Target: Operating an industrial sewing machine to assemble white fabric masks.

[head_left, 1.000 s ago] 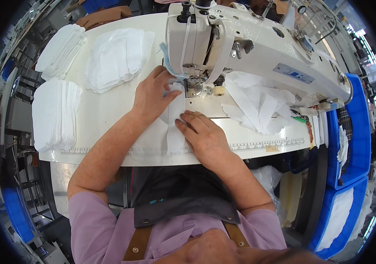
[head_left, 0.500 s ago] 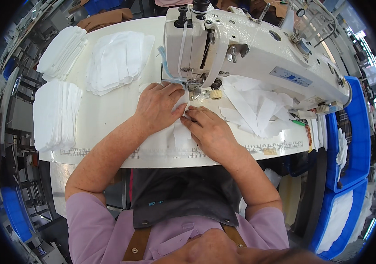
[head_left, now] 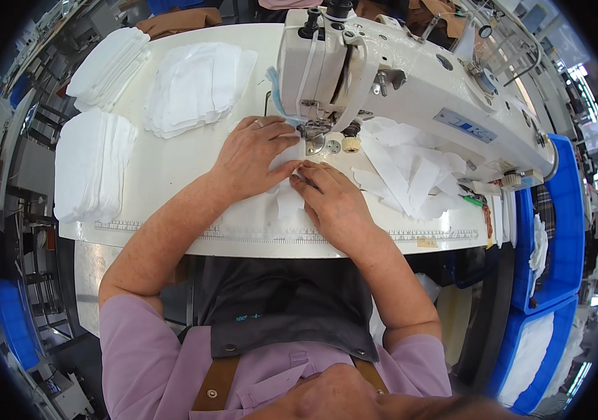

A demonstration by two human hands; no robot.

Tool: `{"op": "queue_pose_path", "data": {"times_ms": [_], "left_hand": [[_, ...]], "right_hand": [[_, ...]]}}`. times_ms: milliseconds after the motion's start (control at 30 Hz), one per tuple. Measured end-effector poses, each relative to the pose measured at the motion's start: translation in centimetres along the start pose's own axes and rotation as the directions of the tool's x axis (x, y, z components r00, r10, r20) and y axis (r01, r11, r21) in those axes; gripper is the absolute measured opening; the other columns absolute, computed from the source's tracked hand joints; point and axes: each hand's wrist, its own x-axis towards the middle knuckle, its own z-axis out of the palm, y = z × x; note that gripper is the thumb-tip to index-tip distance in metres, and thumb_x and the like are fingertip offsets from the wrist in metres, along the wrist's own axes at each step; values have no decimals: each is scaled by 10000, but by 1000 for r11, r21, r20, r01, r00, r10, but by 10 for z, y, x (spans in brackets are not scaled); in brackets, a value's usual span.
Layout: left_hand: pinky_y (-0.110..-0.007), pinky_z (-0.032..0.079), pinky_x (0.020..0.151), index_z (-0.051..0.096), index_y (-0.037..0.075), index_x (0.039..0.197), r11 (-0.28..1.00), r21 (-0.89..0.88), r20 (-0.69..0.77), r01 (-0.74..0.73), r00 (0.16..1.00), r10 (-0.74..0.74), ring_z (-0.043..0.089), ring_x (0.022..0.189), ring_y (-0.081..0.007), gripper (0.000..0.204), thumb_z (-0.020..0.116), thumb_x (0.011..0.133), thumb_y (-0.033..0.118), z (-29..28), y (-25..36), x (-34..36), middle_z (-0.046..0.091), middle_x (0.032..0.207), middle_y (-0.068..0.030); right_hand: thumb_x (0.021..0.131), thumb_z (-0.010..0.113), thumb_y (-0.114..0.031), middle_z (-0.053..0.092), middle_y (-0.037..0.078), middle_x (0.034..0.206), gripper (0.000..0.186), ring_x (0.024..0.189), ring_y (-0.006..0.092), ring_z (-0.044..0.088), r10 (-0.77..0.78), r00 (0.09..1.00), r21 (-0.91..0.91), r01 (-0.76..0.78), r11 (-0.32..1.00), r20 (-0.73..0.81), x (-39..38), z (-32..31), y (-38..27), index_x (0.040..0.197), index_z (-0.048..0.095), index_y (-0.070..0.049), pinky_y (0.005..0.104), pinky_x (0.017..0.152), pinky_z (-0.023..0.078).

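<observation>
While a broad white tabletop with ruler marks along its front edge [head_left: 173, 168] fills the middle of the view, a glossy white metal sewing machine [head_left: 411, 91] stands across its right half; the step in hand looks to be lining up cloth beside the stitching area. Two blue plastic bins, the upper one [head_left: 572, 224] above the lower [head_left: 568, 329], stand beyond the table's right end. Three stacks of white rounded cloth panels [head_left: 92, 168] [head_left: 201, 84] [head_left: 106, 70] lie at the left, and a loose heap of white cloth offcuts [head_left: 411, 168] lies near the right hand [head_left: 337, 203].

The left hand [head_left: 253, 154] rests palm down, fingers bent, thumb spread away from them, on a thin white cloth piece [head_left: 288, 206]. The right hand's thumb and forefinger come close together at its edge; whether they pinch it I cannot tell. The cloth piece lies just left of and below the metal presser foot [head_left: 320, 126], largely covered by both hands. The next move probably calls for keeping the edges even and fingertips clear of the needle, which the machine head hides.
</observation>
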Motion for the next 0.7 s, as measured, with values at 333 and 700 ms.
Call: {"op": "queue_pose_path", "data": {"times_ms": [333,700], "left_hand": [[-378,563,827,733,85,1044,953,-296,121,-71,986,111,723,977,-271,291,805,765,42,-27,47,-53,740,1059,-54],[-370,546,865,767,106,924,948,-246,40,-200,975,216,712,924,-191,244,833,694,62,-27,60,-52,744,1012,11]], "right_hand": [[906,725,-174,670,160,1256,411,1243,350,615,38,999,49,-38,998,-9,-22,-12,-8,1281,655,-19,517,1124,448],[822,811,-330,594,74,984,444,932,268,591,12,1000,65,-11,998,-6,-64,-27,-39,1163,721,-60,421,900,461]]}}
